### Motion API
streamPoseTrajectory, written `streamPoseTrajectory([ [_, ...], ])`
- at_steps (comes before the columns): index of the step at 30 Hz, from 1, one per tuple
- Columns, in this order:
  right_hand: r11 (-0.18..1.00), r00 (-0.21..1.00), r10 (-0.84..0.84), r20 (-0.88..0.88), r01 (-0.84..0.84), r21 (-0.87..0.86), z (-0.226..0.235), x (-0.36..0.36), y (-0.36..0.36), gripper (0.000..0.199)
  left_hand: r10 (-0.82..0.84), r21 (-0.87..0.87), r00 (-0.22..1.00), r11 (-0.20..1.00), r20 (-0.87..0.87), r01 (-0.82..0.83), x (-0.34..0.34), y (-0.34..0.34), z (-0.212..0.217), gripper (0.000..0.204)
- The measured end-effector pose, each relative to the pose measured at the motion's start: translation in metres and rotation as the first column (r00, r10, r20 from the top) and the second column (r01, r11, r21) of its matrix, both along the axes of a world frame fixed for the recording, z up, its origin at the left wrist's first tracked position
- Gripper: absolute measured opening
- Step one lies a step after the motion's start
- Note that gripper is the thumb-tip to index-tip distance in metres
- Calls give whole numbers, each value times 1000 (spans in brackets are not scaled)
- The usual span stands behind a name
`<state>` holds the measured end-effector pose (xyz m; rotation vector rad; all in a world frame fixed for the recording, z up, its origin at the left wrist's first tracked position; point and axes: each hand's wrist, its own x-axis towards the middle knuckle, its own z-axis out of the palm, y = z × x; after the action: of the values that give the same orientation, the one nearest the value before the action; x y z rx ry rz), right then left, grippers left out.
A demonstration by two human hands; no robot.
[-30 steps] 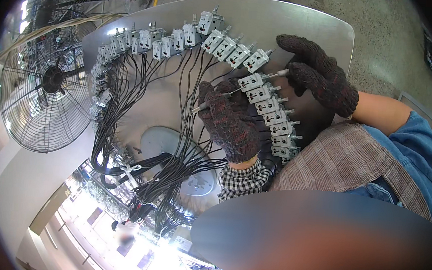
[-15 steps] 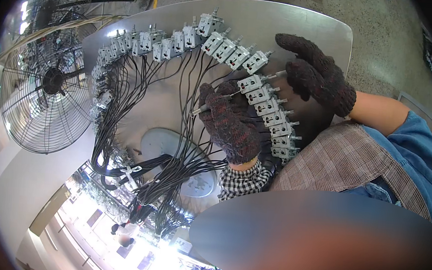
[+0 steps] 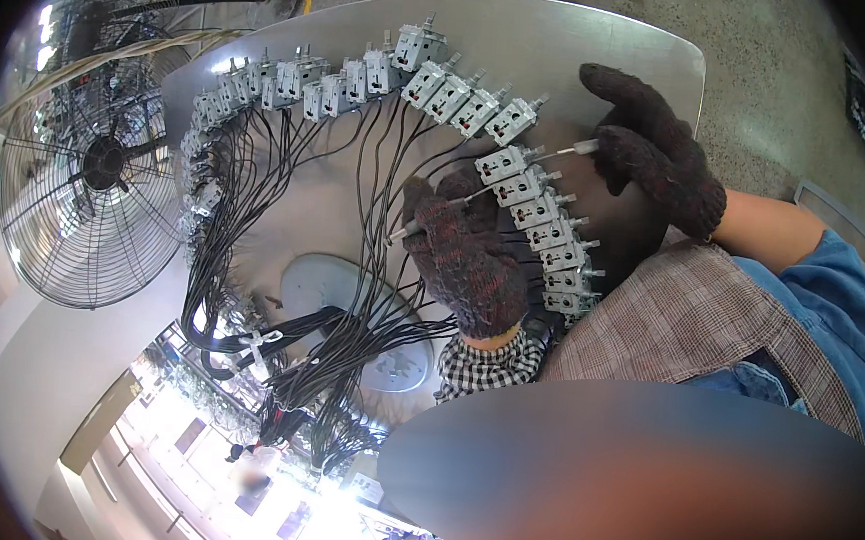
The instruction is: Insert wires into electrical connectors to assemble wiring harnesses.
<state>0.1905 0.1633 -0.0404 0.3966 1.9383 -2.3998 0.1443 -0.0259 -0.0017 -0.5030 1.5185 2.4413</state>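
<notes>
A long curved row of grey switch blocks with black wires lies on a grey metal table. My left hand, in a dark knit glove with a checkered cuff, rests on the wires beside the near end of the row and pinches a thin metal pin. My right hand, also gloved, is at the outer side of the row. Its fingertips hold a thin silver rod pointing at one switch block.
A large wire-caged fan stands at the left. The black wires gather into a tied bundle below the row. A round grey plate lies under the wires. A plaid cloth covers my lap at the right.
My right hand has shifted slightly right and its fingertips now pinch the silver rod by the row. My left hand has slid a little toward me along the wires.
</notes>
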Motion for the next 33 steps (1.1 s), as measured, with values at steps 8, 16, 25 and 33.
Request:
streamPoseTrajectory([
  [8,997,998,49,42,-46,-67,4,9,-3,47,-41,118,995,993,89,31,13,-12,-7,41],
  [16,928,959,118,-256,-15,372,-29,18,-8,47,-149,242,989,959,-13,148,14,-10,-7,29],
  [25,866,951,171,-258,-20,500,-18,18,-3,31,-170,357,984,923,47,142,9,-8,7,24],
  [33,813,942,45,-334,159,560,-6,8,-17,27,-240,187,971,954,8,235,5,-19,-4,25],
])
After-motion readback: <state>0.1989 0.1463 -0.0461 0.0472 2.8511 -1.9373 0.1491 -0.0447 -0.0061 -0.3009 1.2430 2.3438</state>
